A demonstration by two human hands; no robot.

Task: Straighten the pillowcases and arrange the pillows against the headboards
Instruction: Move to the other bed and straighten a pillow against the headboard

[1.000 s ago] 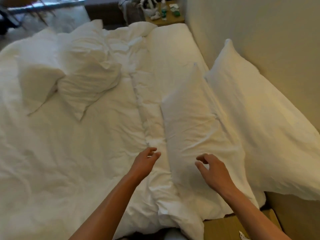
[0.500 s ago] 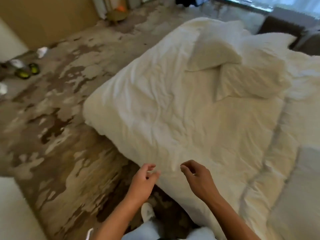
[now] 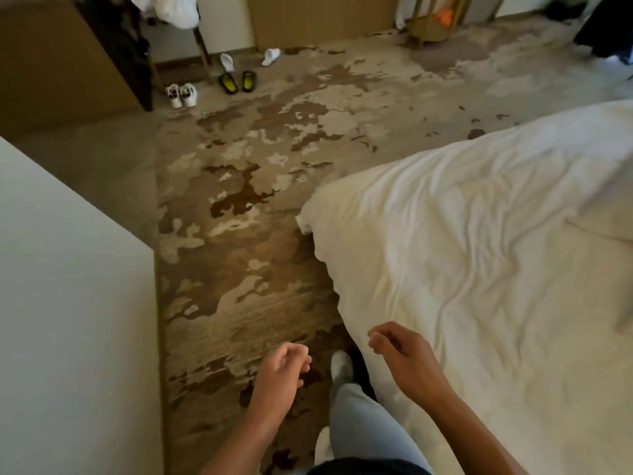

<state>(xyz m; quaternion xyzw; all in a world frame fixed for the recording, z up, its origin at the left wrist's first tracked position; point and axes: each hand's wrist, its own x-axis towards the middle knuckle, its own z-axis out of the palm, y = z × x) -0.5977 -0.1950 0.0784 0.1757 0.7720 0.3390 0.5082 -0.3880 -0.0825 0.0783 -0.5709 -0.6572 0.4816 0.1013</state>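
Observation:
A bed with a rumpled white duvet (image 3: 479, 255) fills the right side. One white pillow (image 3: 613, 214) shows only its edge at the far right. My left hand (image 3: 279, 375) hovers over the carpet beside the bed, fingers loosely curled, holding nothing. My right hand (image 3: 402, 351) hangs above the bed's near edge, fingers also loosely curled and empty. The headboard and the other pillows are out of view.
Patterned brown carpet (image 3: 246, 186) runs between the bed and a pale wall corner (image 3: 68, 303) on the left. White sneakers (image 3: 181, 94), black-and-green shoes (image 3: 237, 83) and white slippers (image 3: 270, 57) lie near a dark cabinet (image 3: 116, 46). My leg and white shoe (image 3: 342, 366) stand by the bed.
My view has swung left, away from the headboard and pillows, toward the floor and the foot of the bed. Both hands stayed empty and drew in over the bed's edge.

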